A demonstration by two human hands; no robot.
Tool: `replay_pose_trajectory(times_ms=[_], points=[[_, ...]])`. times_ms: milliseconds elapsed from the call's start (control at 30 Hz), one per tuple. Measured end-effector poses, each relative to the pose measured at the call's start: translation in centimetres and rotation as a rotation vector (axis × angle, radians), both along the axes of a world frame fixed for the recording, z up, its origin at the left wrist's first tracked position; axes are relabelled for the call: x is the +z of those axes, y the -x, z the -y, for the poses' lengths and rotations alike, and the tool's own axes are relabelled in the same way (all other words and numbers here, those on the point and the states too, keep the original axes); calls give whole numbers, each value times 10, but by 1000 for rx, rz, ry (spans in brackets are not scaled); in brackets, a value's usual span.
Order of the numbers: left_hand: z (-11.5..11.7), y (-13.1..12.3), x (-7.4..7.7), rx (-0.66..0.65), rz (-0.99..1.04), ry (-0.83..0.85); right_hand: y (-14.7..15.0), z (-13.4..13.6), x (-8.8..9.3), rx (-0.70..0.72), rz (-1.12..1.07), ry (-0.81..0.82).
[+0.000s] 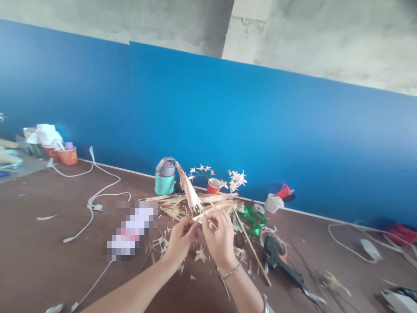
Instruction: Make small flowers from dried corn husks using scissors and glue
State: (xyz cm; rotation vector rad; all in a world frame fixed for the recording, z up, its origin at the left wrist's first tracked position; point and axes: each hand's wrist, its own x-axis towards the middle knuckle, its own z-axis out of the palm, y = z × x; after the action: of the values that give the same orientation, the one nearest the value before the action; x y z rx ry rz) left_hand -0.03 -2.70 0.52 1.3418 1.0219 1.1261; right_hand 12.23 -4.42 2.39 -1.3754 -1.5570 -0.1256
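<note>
Both my hands meet above the brown table [48, 256] and pinch the same dried straw leaf [190, 191], which sticks up and fans out at its lower end. My left hand [180, 239] grips it from the left with closed fingers. My right hand [220, 234], bracelet at the wrist, pinches it from the right. Under and behind them lies a pile of pale straw strips [182, 206], and scraps lie scattered around.
A teal flask [164, 176] and a red cup of small straw flowers [213, 184] stand by the blue wall. Green tape rolls [252, 216], a black glue gun [280, 261], a thin wooden stick [252, 248], white cables [94, 198] and red paper cups [67, 154] are also there.
</note>
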Motion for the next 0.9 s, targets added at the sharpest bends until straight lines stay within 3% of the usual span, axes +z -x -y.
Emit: replay_pose_trajectory(times_ms=[900], points=[[0,-1,-3,-13,30,12,2,1,2,-8,57,-36]])
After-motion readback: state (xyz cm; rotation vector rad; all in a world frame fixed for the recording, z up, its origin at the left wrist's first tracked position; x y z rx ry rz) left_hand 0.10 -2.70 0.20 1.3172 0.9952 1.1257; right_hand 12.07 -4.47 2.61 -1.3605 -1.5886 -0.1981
